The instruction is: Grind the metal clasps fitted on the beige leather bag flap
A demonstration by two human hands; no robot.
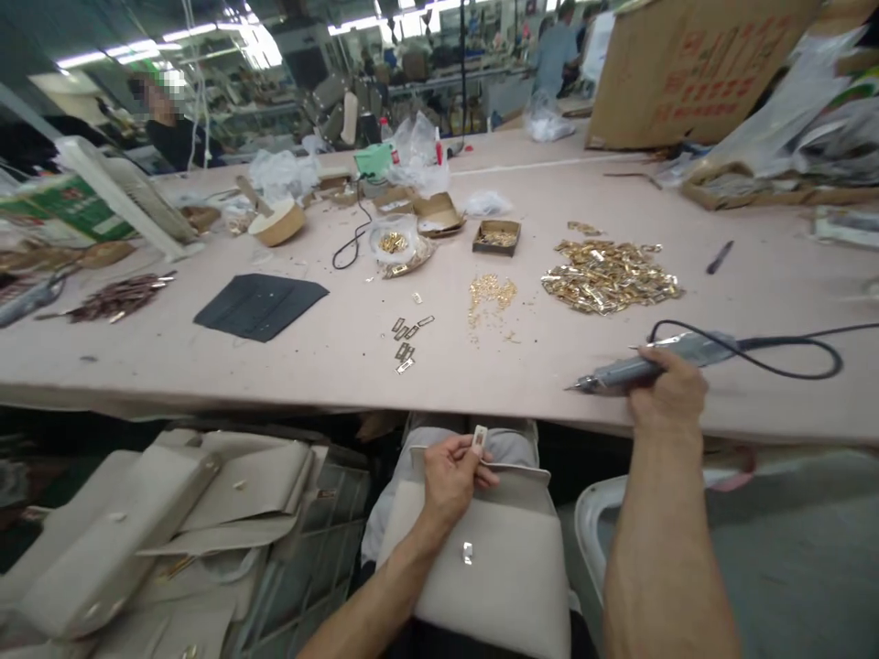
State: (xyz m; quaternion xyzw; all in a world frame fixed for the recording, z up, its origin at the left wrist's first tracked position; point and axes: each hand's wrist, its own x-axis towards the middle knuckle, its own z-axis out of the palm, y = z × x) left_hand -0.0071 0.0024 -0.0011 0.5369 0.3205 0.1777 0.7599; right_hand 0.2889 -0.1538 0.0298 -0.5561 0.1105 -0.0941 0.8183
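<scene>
— Right, what do I have, biggest first?

— Wide pinkish tabletop (330,366), then the beige leather bag (494,558) on my lap. My right hand (669,394) is wrapped around the grey corded electric screwdriver (659,364) near the edge; my left hand (450,471) pinches a small metal-tipped tab (479,441) over the bag.

— Risks?

— Probably the cord snagging the heap of gold clasps (608,277), or the tab slipping.

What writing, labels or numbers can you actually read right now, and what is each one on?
No text is legible in the head view.
Cardboard box: red printed characters, too blurred to read.
Green-and-white carton: printing too small and skewed to read.
Power tool in the right hand: no readable marking.
Beige bag under the left hand: no lettering visible.
</scene>
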